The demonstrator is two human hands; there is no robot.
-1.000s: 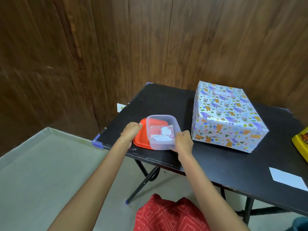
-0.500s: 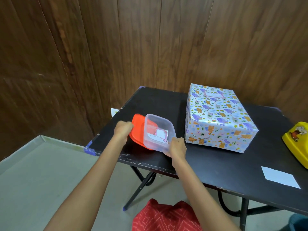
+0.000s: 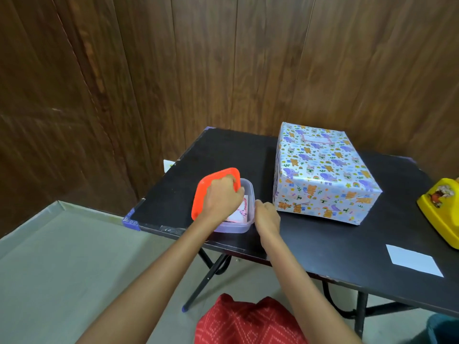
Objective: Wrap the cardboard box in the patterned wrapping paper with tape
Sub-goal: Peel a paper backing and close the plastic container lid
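- One wrapped box point(image 3: 323, 175) lies flat on the bench point(image 3: 211, 150), long axis running away toward the wall.
- One orange lid point(image 3: 211, 184), gripped by the left hand point(image 3: 222, 199); one clear container point(image 3: 238, 228), right hand point(image 3: 267, 216) curled on its rim.

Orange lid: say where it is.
Head view, left of centre: the orange lid tilts over the clear container's left side, held by the left hand, left of the wrapped box.
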